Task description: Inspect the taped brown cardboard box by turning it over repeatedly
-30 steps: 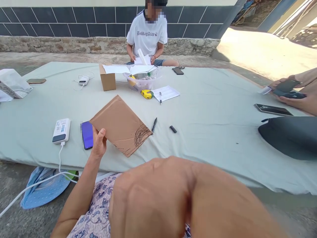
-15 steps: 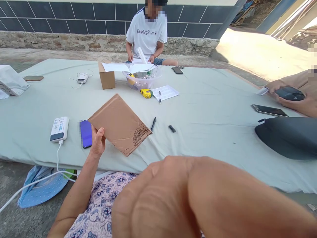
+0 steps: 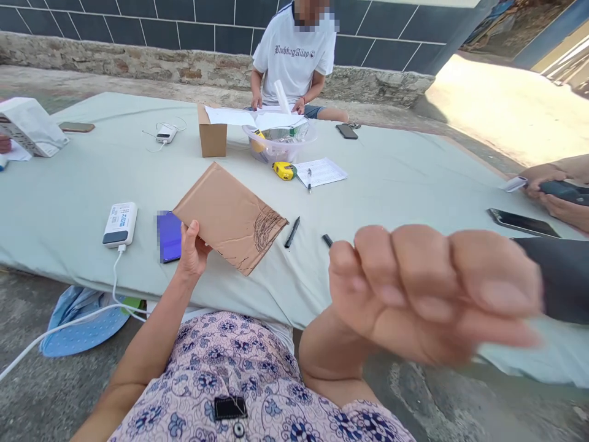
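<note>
My left hand (image 3: 193,250) grips a flat brown piece of cardboard (image 3: 225,212) by its lower left edge, thumb on top, tilted above the cloth. Dark scribbled loops (image 3: 267,230) mark its right corner. Close to the camera, my right hand (image 3: 432,291) is raised with its fingers curled in; nothing shows in it. On the cloth right of the cardboard lies a black marker (image 3: 292,232). Its black cap (image 3: 327,240) is partly behind my right hand. A phone with a purple-blue screen (image 3: 170,236) lies beside my left hand.
A pale green cloth (image 3: 405,178) covers the table. Near me is a white power bank (image 3: 119,224) with a cable. Farther back are a small box (image 3: 213,141), a plastic basin (image 3: 304,136), a yellow tape measure (image 3: 284,170) and a paper sheet (image 3: 324,172). A person (image 3: 294,55) sits opposite.
My right hand has moved from the bottom foreground up and to the right, showing its curled fingers. The view has shifted; my left hand keeps hold of the cardboard.
</note>
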A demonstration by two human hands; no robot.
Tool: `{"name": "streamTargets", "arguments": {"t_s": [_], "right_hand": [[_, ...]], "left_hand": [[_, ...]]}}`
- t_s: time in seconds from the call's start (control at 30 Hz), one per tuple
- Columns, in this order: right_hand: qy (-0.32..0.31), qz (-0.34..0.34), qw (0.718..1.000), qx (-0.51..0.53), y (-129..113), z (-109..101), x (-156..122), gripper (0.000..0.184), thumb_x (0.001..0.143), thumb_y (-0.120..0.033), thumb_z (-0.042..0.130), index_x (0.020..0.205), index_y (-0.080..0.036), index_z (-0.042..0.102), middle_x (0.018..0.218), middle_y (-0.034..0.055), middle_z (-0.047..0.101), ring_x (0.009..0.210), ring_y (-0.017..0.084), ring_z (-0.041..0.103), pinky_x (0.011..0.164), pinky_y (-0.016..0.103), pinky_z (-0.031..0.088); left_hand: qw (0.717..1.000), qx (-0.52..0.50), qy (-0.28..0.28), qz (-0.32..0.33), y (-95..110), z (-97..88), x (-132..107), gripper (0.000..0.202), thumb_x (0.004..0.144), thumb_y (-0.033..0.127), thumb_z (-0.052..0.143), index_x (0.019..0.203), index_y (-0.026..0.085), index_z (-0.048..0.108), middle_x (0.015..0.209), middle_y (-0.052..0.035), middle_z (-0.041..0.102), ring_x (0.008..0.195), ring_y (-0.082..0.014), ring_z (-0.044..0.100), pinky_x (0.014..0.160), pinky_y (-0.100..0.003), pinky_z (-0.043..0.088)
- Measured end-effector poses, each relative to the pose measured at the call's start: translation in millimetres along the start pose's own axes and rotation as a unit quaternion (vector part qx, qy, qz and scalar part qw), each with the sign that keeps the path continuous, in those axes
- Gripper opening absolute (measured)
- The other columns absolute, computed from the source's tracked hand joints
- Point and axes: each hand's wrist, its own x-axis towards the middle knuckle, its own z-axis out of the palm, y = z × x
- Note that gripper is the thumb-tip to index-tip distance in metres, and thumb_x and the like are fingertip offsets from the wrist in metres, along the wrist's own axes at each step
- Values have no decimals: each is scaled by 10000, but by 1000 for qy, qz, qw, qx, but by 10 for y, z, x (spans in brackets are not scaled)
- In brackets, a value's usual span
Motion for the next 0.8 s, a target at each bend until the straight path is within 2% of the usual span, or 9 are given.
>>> {"name": "streamTargets", "arguments": {"t_s": [0.03, 0.1, 0.17, 0.27, 0.4, 0.53, 0.63, 0.73, 0.8], "right_hand": [[7, -12, 1000, 26, 105, -9, 34, 163, 916, -467, 653, 870, -324, 591, 568, -60, 400, 526, 103, 442, 547, 208, 482], [84, -2, 996, -37, 344, -55, -14, 75, 942, -381, 623, 954, -307, 621, 762, -31, 574, 710, 99, 586, 674, 230, 528], [126, 43, 977, -167, 599, -150, -174, 311, 903, -443, 662, 1174, -304, 598, 1149, 36, 651, 1098, 169, 643, 877, 316, 554], [58, 144, 933, -324, 928, -316, -442, 732, 815, -583, 714, 1426, -280, 449, 1533, 116, 462, 1459, 298, 427, 1129, 503, 453], [-5, 189, 930, -314, 1114, -366, -609, 720, 851, -591, 664, 1440, -229, 464, 1487, 142, 526, 1395, 282, 516, 1175, 489, 434], [43, 197, 926, -319, 1109, -275, -616, 581, 907, -521, 610, 1395, -218, 521, 1444, 129, 568, 1330, 248, 565, 1143, 438, 466], [84, 205, 924, -311, 1096, -223, -618, 524, 928, -510, 569, 1359, -213, 540, 1411, 125, 587, 1262, 225, 597, 1049, 387, 521], [105, 224, 918, -310, 1091, -200, -639, 550, 888, -535, 616, 1317, -199, 537, 1328, 130, 624, 1167, 212, 629, 941, 347, 550], [112, 241, 913, -309, 1093, -189, -658, 577, 843, -567, 657, 1269, -199, 533, 1273, 127, 642, 1122, 211, 640, 905, 342, 551]], "left_hand": [[1000, -13, 9, -13, -6, 6, 0, 586, 675, 577, 816, 1149, 298, 614, 1212, -29, 693, 1135, -224, 644, 793, -269, 565], [999, -31, 18, -39, -11, 19, -6, 589, 670, 598, 810, 1130, 270, 643, 1161, -41, 710, 1084, -222, 661, 755, -261, 568], [997, -37, 22, -68, -11, 30, -21, 597, 676, 605, 804, 1145, 267, 656, 1148, -42, 719, 1034, -219, 674, 715, -264, 570], [993, -22, 17, -114, -13, 47, -50, 654, 684, 650, 785, 1208, 285, 644, 1177, -46, 722, 1005, -229, 684, 728, -303, 588], [990, 32, -32, -136, -1, 90, -102, 835, 692, 800, 686, 1365, 324, 551, 1344, -86, 662, 1137, -283, 667, 831, -391, 602], [990, 122, -53, -53, 24, 154, -182, 959, 718, 826, 639, 1532, 443, 304, 1643, -55, 356, 1479, -298, 411, 1000, -417, 549], [972, 196, -129, 12, 22, 188, -241, 925, 765, 806, 606, 1544, 386, 338, 1692, -39, 250, 1575, -275, 214, 1154, -390, 440], [953, 208, -217, 33, 27, 206, -281, 880, 829, 770, 556, 1556, 316, 356, 1680, -56, 286, 1566, -279, 240, 1234, -393, 342], [946, 217, -240, 22, 49, 216, -301, 928, 809, 780, 574, 1562, 286, 351, 1675, -78, 294, 1556, -307, 258, 1232, -416, 342]]}}
